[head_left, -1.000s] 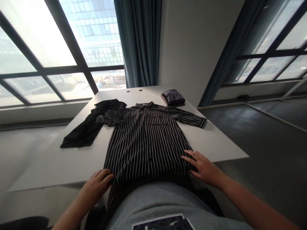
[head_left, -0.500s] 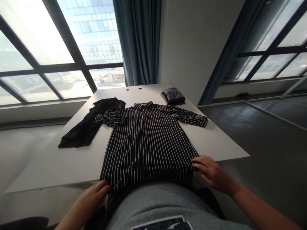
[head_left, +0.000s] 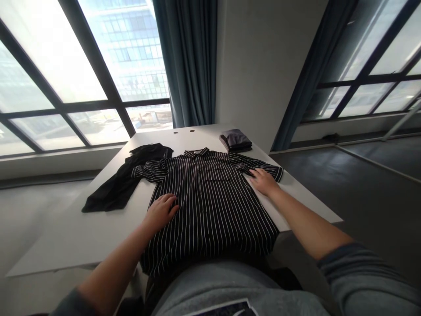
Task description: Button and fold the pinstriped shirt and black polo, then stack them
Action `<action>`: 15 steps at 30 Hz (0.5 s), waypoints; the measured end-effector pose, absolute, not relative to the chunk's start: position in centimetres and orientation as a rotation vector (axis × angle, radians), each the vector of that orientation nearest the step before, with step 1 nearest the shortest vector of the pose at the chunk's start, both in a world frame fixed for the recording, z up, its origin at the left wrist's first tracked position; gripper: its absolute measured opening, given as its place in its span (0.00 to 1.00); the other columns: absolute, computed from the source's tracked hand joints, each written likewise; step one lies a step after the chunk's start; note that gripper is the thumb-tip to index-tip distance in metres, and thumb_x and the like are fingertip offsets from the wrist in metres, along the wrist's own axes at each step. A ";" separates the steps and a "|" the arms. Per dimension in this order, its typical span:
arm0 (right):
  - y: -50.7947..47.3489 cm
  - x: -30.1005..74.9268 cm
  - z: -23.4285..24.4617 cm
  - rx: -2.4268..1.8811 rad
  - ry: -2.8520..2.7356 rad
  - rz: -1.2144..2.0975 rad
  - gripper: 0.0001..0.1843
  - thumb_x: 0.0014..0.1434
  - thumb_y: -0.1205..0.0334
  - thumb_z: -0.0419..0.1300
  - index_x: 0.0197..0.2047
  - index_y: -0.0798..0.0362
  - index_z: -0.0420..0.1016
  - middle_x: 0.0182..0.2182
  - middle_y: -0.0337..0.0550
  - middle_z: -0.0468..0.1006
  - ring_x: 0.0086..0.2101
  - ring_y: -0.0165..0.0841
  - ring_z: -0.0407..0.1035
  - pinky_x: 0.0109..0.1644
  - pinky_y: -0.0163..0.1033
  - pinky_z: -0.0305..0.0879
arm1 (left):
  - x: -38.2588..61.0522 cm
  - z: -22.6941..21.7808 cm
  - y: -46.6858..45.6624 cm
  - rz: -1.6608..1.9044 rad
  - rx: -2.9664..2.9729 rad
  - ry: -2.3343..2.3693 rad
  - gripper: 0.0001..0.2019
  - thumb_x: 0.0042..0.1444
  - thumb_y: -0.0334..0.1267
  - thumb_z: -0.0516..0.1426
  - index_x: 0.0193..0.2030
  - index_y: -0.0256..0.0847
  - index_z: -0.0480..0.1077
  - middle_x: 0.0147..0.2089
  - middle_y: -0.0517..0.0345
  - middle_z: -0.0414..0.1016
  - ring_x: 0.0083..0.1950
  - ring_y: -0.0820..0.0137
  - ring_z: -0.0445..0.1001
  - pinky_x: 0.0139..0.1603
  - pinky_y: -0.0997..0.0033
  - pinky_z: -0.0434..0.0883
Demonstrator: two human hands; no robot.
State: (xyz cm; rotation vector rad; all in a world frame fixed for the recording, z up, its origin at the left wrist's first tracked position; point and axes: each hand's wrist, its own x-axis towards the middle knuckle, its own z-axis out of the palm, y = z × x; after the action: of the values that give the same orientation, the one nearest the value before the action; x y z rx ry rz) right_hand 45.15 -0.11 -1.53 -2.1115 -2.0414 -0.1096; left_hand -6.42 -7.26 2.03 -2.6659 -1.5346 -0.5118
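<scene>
A black shirt with white stripes [head_left: 210, 202] lies spread on the table, collar toward the far side, its lower hem hanging over the near edge by my body. My left hand [head_left: 162, 213] is over the shirt's left side, fingers loosely apart and holding nothing that I can see. At the sleeve on the right, my right hand [head_left: 264, 181] reaches with fingers stretched out onto the striped cloth near the armpit. Whether either hand presses on the fabric is hard to tell.
On the white table [head_left: 305, 206], a crumpled black garment [head_left: 115, 186] lies at the left, touching the striped sleeve. A folded stack of dark clothes [head_left: 235, 139] sits at the far right. Behind the table hang blue curtains [head_left: 189, 66] beside large windows.
Both hands have left the shirt's bottom corners and moved forward, the left to the shirt's side, the right to the sleeve. The view has tilted up slightly.
</scene>
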 end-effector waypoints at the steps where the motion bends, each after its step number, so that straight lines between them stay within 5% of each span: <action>1: 1.3 46.3 -1.8 -2.195 -1.965 -0.094 0.31 0.73 0.51 0.48 0.73 0.57 0.65 0.72 0.60 0.63 0.70 0.51 0.56 0.73 0.57 0.56 | -6.0 1.7 -5.5 -0.491 -2.658 -1.562 0.19 0.70 0.45 0.53 0.62 0.41 0.73 0.65 0.46 0.74 0.66 0.55 0.72 0.69 0.50 0.69; 8: 4.6 53.0 -5.3 -2.456 -1.744 0.028 0.35 0.74 0.45 0.39 0.77 0.50 0.59 0.76 0.54 0.54 0.74 0.49 0.50 0.75 0.63 0.45 | -6.5 -1.9 2.6 -0.378 -2.532 -1.840 0.31 0.71 0.52 0.51 0.76 0.42 0.60 0.79 0.43 0.55 0.80 0.48 0.51 0.77 0.45 0.55; 15: 4.6 54.5 -5.7 -2.528 -1.700 0.036 0.37 0.75 0.44 0.35 0.78 0.51 0.55 0.77 0.53 0.51 0.74 0.50 0.47 0.76 0.61 0.43 | -6.7 -4.0 2.8 -0.230 -2.514 -2.013 0.31 0.72 0.56 0.47 0.78 0.51 0.58 0.81 0.49 0.50 0.82 0.48 0.46 0.78 0.41 0.49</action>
State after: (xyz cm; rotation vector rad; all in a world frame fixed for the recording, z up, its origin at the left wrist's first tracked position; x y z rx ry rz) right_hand 54.52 4.60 -5.70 -2.5276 -1.6998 0.0361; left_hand -6.74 2.77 -4.02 -2.5144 -2.0127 -0.2300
